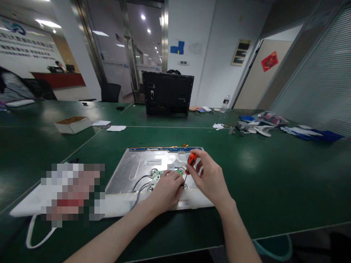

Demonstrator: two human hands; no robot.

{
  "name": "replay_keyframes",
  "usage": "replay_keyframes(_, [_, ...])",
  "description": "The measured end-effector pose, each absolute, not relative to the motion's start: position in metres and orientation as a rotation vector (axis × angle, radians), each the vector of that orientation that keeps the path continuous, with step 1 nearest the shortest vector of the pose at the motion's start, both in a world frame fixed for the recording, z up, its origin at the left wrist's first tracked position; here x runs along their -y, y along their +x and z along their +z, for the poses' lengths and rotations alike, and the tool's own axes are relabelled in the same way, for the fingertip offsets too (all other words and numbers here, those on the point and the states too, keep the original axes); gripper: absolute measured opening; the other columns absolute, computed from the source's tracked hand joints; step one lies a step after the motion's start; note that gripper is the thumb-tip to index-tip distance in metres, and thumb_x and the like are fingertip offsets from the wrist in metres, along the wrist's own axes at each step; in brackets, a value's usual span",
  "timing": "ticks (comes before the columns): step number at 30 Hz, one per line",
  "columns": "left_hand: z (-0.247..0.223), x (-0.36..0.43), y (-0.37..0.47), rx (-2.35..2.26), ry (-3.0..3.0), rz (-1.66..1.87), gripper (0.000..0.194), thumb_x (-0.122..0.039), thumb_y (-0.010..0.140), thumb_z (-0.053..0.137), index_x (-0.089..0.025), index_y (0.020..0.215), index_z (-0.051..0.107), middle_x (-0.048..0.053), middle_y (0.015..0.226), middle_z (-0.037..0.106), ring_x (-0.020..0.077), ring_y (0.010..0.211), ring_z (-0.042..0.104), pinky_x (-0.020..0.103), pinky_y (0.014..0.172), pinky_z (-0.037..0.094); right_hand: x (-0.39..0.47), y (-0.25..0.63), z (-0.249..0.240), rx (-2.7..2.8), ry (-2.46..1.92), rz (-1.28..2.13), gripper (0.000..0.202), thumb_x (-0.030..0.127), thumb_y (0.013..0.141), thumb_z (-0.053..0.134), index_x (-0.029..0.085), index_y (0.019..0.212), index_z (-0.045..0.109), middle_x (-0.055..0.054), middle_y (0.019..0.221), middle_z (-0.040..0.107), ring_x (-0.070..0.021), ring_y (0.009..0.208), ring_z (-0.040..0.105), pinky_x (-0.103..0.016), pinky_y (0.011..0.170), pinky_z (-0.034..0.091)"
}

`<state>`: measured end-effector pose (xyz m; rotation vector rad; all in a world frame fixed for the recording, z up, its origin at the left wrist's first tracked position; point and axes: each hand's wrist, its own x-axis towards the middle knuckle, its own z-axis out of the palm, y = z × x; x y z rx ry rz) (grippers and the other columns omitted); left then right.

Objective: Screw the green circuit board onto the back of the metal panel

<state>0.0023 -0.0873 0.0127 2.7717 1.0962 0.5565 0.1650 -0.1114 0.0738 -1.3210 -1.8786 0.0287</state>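
Note:
A silver display panel [122, 177] lies back-up on the green table, with a blue strip [153, 149] along its far edge. Near its middle sits a green circuit board [157, 176], partly covered by my left hand [169, 187]. The left fingers are curled and close together over the board's right side; what lies between or beneath them is hidden. My right hand [212, 177] grips an orange and black screwdriver [192, 159] by its handle. The tool slants down, its tip beside my left fingertips. Grey cables [142, 187] run from the board's left side.
A white device [24, 204] with a looped white cord [30, 235] lies to the left, partly pixelated. Farther back are an open box [73, 126], papers [116, 128] and a black monitor housing [168, 95]. Bags and loose parts [263, 128] lie at right; a teal bin [275, 248] stands below the edge.

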Motion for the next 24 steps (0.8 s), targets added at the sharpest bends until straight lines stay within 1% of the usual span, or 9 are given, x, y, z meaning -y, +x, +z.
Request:
replay_keyframes(5, [0.0090,0.0862,0.0030,-1.099,2.773,0.566,0.014,-0.016,0.084,0.048,-0.019,0.093,0.058,0.007,0.097,0.061,0.0229,0.096,0.054,0.041,0.093,0.035,0.1134,0.1574,0.0736,1.932,-1.282,-0.081,0.032,0.031,0.088,0.052,0.023,0.119,0.049,-0.005,0.097,0.059,-0.0140,0.069,0.057,-0.026,0.059,0.046])
replay_keyframes(9, [0.0082,0.0859,0.0029,-1.091,2.776,0.572,0.015,-0.016,0.085,0.047,-0.019,0.093,0.059,0.007,0.098,0.061,0.0230,0.096,0.054,0.041,0.094,0.035,0.1132,0.1547,0.0737,1.956,-1.297,-0.025,0.047,0.029,0.087,0.054,0.022,0.132,0.040,-0.008,0.104,0.059,-0.0172,0.076,0.059,-0.029,0.062,0.048])
replay_keyframes(12, [0.0101,0.0861,0.0026,-1.095,2.780,0.565,0.014,-0.016,0.085,0.046,-0.019,0.090,0.059,0.007,0.095,0.061,0.0225,0.094,0.054,0.041,0.093,0.035,0.1121,0.1565,0.0732,1.922,-1.338,0.047,0.054,0.023,0.086,0.053,0.022,0.136,0.035,-0.007,0.102,0.061,-0.0177,0.076,0.059,-0.029,0.062,0.049])
replay_keyframes(15, [0.0118,0.0860,0.0025,-1.096,2.777,0.553,0.013,-0.016,0.085,0.046,-0.019,0.089,0.058,0.006,0.093,0.060,0.0220,0.091,0.054,0.041,0.092,0.035,0.1121,0.1579,0.0729,1.902,-1.321,0.071,0.050,0.017,0.086,0.050,0.022,0.134,0.037,-0.007,0.103,0.061,-0.0178,0.080,0.060,-0.029,0.064,0.049])
replay_keyframes(17, [0.0118,0.0859,0.0026,-1.093,2.774,0.553,0.014,-0.016,0.085,0.046,-0.019,0.091,0.059,0.006,0.093,0.060,0.0221,0.091,0.054,0.041,0.092,0.036,0.1127,0.1579,0.0729,1.917,-1.285,0.075,0.047,0.017,0.086,0.050,0.022,0.132,0.039,-0.007,0.105,0.060,-0.0178,0.081,0.059,-0.029,0.064,0.049])
replay_keyframes(22, [0.0097,0.0861,0.0028,-1.092,2.763,0.561,0.016,-0.017,0.084,0.048,-0.020,0.095,0.059,0.006,0.094,0.061,0.0226,0.092,0.054,0.041,0.092,0.035,0.1126,0.1577,0.0727,1.952,-1.282,-0.018,0.038,0.023,0.087,0.051,0.024,0.124,0.043,-0.005,0.098,0.058,-0.0150,0.070,0.057,-0.028,0.059,0.047])
replay_keyframes(24, [0.0092,0.0864,0.0026,-1.091,2.761,0.564,0.016,-0.017,0.084,0.048,-0.020,0.095,0.059,0.006,0.095,0.061,0.0227,0.093,0.054,0.041,0.092,0.035,0.1125,0.1581,0.0732,1.946,-1.303,-0.043,0.035,0.025,0.088,0.051,0.025,0.122,0.046,-0.004,0.096,0.058,-0.0145,0.068,0.056,-0.027,0.059,0.046])
